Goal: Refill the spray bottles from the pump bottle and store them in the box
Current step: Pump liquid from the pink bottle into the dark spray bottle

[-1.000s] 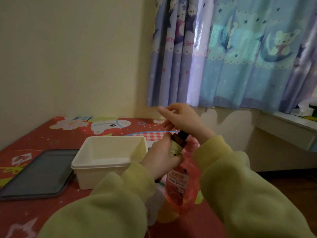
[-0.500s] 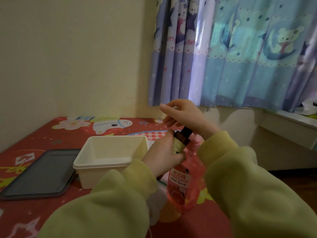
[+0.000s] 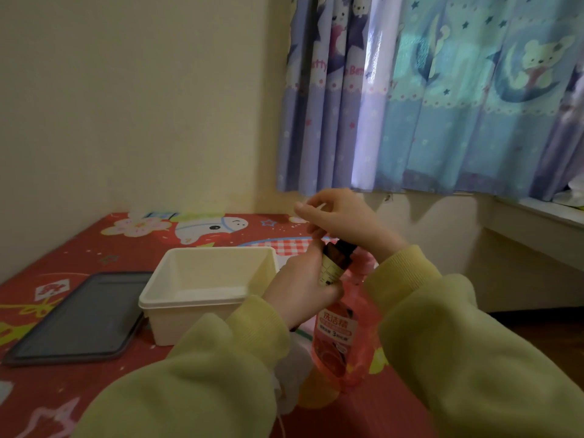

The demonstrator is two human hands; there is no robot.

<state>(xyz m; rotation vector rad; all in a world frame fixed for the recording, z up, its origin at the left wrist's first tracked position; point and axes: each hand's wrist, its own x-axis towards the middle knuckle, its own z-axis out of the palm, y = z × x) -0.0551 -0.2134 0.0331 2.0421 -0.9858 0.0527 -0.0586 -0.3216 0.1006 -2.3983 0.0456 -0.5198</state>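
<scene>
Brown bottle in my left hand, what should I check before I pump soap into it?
1. Left hand wrapped round the brown bottle: ok.
2. Brown bottle's mouth under the spout: cannot tell, the right hand hides it.
3. Pump bottle standing upright: ok.
4. Fill level in the brown bottle: cannot tell.
5. Box open, beside the left hand: ok.
</scene>
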